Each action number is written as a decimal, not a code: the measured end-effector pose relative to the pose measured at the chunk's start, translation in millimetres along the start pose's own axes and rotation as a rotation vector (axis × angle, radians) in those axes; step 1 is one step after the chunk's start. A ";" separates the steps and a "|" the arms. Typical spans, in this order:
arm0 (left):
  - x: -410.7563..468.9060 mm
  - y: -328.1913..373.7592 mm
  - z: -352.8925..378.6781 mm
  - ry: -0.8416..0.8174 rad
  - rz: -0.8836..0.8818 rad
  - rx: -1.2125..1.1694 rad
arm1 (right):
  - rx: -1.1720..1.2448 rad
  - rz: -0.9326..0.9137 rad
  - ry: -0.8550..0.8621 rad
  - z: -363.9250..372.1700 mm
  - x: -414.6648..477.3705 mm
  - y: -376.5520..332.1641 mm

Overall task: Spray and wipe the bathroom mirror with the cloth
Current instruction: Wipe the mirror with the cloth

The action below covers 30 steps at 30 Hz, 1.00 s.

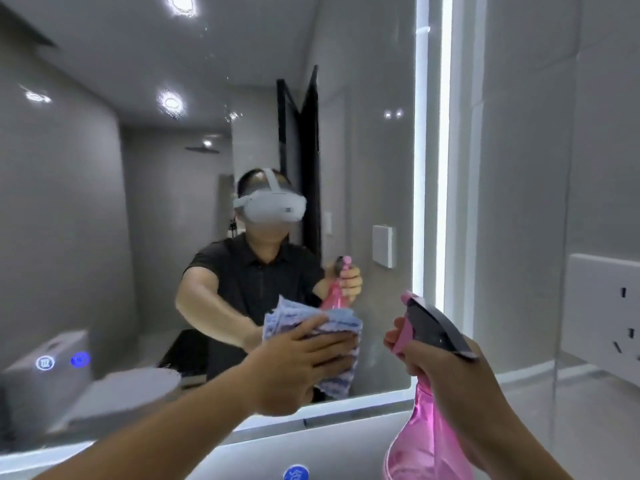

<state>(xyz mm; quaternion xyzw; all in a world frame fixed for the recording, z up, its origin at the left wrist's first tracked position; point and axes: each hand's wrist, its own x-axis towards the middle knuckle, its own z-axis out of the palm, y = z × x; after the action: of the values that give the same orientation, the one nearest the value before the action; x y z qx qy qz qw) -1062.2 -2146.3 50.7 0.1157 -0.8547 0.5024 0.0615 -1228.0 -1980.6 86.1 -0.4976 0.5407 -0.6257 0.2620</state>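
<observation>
Pink spray bottle [424, 441] is standing upright in the right hand [446, 372], fingers wrapping its neck, nozzle pointing left toward the mirror [173, 202], seemingly ready for another burst. Left hand [298, 368] is pressing the bunched blue cloth [341, 375] flat against the mirror's lower right corner, fingers spreading to wipe.

The cloth [337, 368] is pale blue with darker purplish stripes. At 4 o'clock, the spray bottle [427, 434] is see-through pink with a dark grey and pink trigger head. The mirror [156, 202] has a glowing white strip along its 3 o'clock edge and two blue lit icons at 8 o'clock. The wall [540, 168] is grey; its socket [606, 313] is white.
</observation>
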 end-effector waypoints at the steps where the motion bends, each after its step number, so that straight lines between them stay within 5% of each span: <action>1: -13.2 -6.4 0.9 -0.040 0.048 -0.002 | -0.011 -0.004 -0.007 0.3 -0.4 0.9; 3: -26.8 -43.1 -7.8 0.027 -0.022 0.034 | -0.029 -0.006 0.010 1.4 -2.8 -0.7; 6: -32.6 -119.9 -33.6 0.264 -0.464 0.101 | -0.038 0.008 0.017 1.8 -2.6 -4.1; 8: -37.1 -150.9 -46.3 0.309 -0.592 0.070 | -0.015 0.030 0.029 3.9 0.0 -6.0; 11: -32.1 -149.4 -47.7 0.358 -0.617 0.071 | 0.013 0.024 0.067 2.8 6.2 -3.6; 17: 36.4 -114.2 -46.5 0.498 -0.942 -0.065 | -0.006 -0.036 0.153 -9.2 9.1 13.4; 22: 97.4 4.5 -0.1 0.324 -0.416 -0.097 | 0.054 -0.053 0.152 -13.4 4.3 33.3; 26: 50.8 112.0 49.3 -0.149 -0.002 0.010 | 0.075 -0.046 0.122 -21.5 1.0 41.1; 28: 42.2 93.0 48.0 -0.122 0.027 -0.023 | 0.057 -0.054 0.106 -25.0 0.6 44.3; 30: 53.3 48.4 28.7 0.096 -0.080 -0.052 | 0.044 -0.077 0.114 -27.6 1.7 44.9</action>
<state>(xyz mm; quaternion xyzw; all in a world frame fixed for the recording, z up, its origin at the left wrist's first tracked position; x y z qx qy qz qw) -1126.0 -2155.9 7.7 0.1238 -0.8583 0.4820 0.1255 -1263.1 -1983.0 46.7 -0.4756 0.5213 -0.6743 0.2176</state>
